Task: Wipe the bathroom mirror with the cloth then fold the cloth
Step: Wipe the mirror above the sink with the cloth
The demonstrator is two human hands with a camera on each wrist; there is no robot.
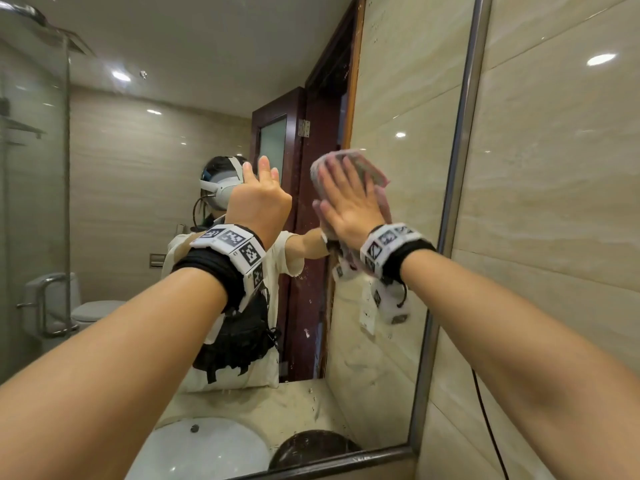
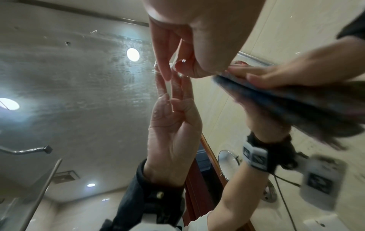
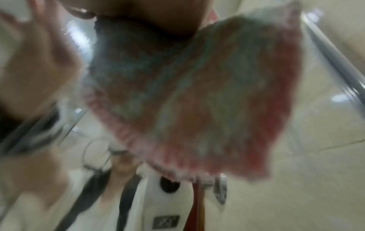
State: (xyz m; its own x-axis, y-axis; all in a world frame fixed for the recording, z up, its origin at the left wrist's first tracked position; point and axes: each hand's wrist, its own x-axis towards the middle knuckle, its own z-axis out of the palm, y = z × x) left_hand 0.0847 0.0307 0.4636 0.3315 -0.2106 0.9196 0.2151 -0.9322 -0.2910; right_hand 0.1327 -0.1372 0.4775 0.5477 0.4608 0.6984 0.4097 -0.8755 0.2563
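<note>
Against the mirror (image 1: 398,209), the right hand (image 1: 349,206) lay flat with straight, spread fingers, pressing the cloth (image 1: 360,168) onto the glass near the metal frame (image 1: 464,140). Beside it, the left hand (image 1: 259,199) had its straight fingers (image 2: 164,68) touching the glass, holding nothing. Below stood a white sink (image 1: 207,448) in reflection.

No legible text or labels.

cloth (image 1: 349,168): your pink-and-grey rag, bunched flat against the glass | mirror (image 1: 138,202): metal-framed, upright on your tiled wall, smeared near the cloth
</note>
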